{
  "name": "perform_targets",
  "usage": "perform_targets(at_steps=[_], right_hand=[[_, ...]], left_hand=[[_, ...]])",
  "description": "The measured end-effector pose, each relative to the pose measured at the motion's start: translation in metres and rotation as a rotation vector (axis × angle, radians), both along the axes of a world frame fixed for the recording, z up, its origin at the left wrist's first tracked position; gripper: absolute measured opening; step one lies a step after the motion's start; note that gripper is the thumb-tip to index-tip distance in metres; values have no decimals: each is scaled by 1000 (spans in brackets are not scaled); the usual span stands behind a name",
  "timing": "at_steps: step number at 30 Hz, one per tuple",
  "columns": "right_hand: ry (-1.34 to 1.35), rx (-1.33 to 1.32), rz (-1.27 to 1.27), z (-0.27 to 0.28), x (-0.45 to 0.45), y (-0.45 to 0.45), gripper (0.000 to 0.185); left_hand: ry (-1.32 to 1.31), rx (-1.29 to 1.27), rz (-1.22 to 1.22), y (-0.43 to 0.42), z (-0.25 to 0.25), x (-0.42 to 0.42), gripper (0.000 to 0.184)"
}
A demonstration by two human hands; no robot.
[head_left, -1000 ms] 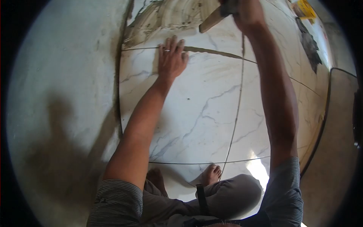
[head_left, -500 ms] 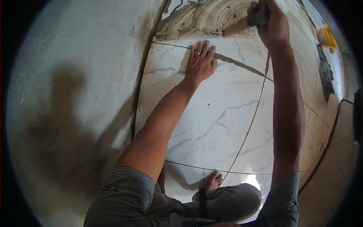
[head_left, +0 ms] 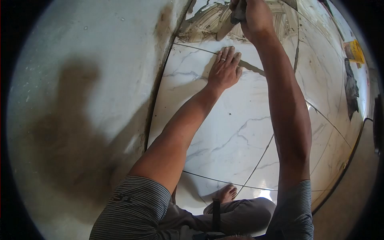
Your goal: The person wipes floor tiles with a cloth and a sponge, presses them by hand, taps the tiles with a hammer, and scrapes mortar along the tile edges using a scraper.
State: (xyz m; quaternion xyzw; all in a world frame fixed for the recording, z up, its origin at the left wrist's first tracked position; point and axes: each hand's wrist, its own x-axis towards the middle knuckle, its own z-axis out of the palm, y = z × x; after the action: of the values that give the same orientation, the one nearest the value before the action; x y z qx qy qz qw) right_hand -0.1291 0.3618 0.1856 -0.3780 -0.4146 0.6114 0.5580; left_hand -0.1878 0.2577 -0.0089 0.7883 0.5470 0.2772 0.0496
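Note:
My left hand (head_left: 226, 69) lies flat on a white marbled tile (head_left: 224, 116), fingers spread over its far edge beside a grout-filled joint (head_left: 252, 68). A ring shows on one finger. At the top edge of the view, my right hand (head_left: 253, 16) is closed round the dark handle of a flat-edged tool (head_left: 226, 29). The tool's blade rests at the near side of a tile smeared with brownish grout (head_left: 204, 25). Part of the right hand is cut off by the frame.
A yellow container (head_left: 354, 52) stands at the far right, with a dark crumpled cloth (head_left: 351, 90) below it. To the left is a grey wall or floor surface (head_left: 80, 120) bearing my shadow. My bare foot (head_left: 227, 193) is on the tiles near my knees.
The view has shifted, so the tiles and my left hand sit further right. My right hand and the tool swept right, then back left over the smeared tile.

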Motion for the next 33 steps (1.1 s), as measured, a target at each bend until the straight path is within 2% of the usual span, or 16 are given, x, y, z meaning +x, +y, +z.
perform_targets(at_steps=[5, 7, 8, 11, 13, 15, 17, 19, 20, 21, 23, 29, 31, 33], right_hand=[[50, 101, 68, 21, -19, -28, 22], [-152, 88, 81, 13, -30, -23, 23], [-160, 135, 85, 14, -33, -21, 25], [5, 167, 110, 38, -27, -44, 26], [-23, 163, 61, 17, -32, -24, 26], [-109, 52, 59, -1, -32, -12, 24], [-86, 62, 50, 16, -29, -14, 27], [-103, 142, 36, 24, -22, -24, 40], [17, 161, 59, 26, -21, -27, 39], [16, 149, 58, 15, -20, -26, 39], [-107, 63, 26, 7, -26, -19, 28], [-108, 145, -21, -2, -33, -30, 33], [-97, 220, -39, 7, -34, -31, 35], [-73, 178, -13, 18, -30, -34, 36]], left_hand=[[59, -44, 2, -4, -1, -2, 51], [115, -56, 2, 2, 1, -2, 53], [88, -45, 5, 0, 0, -1, 53], [83, -44, -9, 5, -1, -4, 54], [93, -77, -29, -5, -4, -4, 54], [35, -48, -14, 2, -2, -3, 54], [44, -55, -7, 4, 3, -1, 54], [81, -36, 2, 0, 0, -2, 54], [81, -49, 5, -3, -2, -3, 54], [85, -51, 1, -5, -2, -2, 54], [92, -23, -2, 3, 0, -2, 54], [107, -55, 13, -6, -2, -2, 53], [73, -42, 15, 0, 2, -2, 53], [71, -33, 8, 2, 0, -1, 53]])
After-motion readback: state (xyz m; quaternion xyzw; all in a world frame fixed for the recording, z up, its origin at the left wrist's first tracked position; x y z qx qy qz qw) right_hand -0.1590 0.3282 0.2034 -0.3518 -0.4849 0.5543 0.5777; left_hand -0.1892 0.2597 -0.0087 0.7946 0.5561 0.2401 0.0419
